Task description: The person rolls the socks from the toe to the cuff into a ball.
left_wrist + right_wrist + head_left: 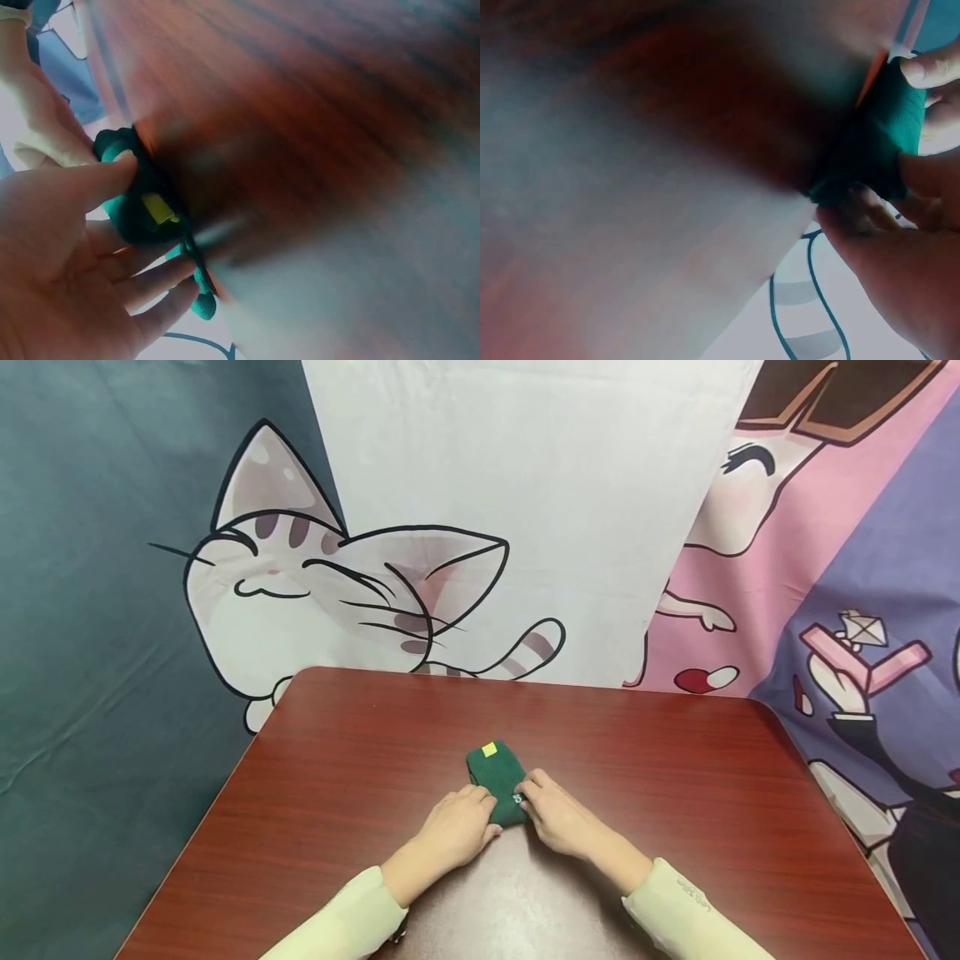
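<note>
A dark green folded cloth [497, 777] lies on the table, a thick bundle with a yellow patch near its far end and a small white mark by its right edge. My left hand [459, 823] grips its near left side; in the left wrist view the thumb presses on one face, and the fingers [150, 285] reach along the other side. On the right edge, beside the white mark, my right hand [558, 817] pinches the cloth. The right wrist view has the rolled end of the green cloth [877, 139] between that hand's thumb and fingers.
The reddish-brown wooden table [360, 735] has rounded far corners and a glare patch near its front. Behind it hangs a cloth backdrop [540, 485] with cartoon cats and figures. Pale sleeves [345, 914] cover both forearms.
</note>
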### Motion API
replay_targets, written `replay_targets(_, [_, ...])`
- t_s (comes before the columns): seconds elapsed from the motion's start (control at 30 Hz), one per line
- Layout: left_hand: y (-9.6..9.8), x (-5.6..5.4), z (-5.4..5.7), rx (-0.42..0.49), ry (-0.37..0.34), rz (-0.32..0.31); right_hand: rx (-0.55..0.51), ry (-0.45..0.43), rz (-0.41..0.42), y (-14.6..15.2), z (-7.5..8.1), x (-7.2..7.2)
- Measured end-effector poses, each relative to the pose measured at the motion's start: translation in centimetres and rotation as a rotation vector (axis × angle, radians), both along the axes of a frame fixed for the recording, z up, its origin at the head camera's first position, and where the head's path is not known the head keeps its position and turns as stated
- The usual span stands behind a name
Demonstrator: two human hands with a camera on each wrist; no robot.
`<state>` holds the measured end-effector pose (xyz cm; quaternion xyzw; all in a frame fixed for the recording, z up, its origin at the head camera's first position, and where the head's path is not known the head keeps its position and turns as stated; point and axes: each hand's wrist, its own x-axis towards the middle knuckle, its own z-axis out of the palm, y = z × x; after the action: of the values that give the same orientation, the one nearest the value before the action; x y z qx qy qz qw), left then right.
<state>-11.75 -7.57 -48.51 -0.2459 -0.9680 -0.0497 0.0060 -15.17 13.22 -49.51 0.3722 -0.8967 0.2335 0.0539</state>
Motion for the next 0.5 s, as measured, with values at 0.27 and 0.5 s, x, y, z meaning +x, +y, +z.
replay_targets(0.27, [0.1, -0.6, 0.2, 0.005, 0.01, -0.029, -0.012, 0.04, -0.028, 0.4, 0.2, 0.3])
replay_targets(0.5, [0.1, -1.1, 0.7, 0.115, -0.016, -0.004, 0.084, 0.093, -0.01, 0.5, 0.6, 0.3])
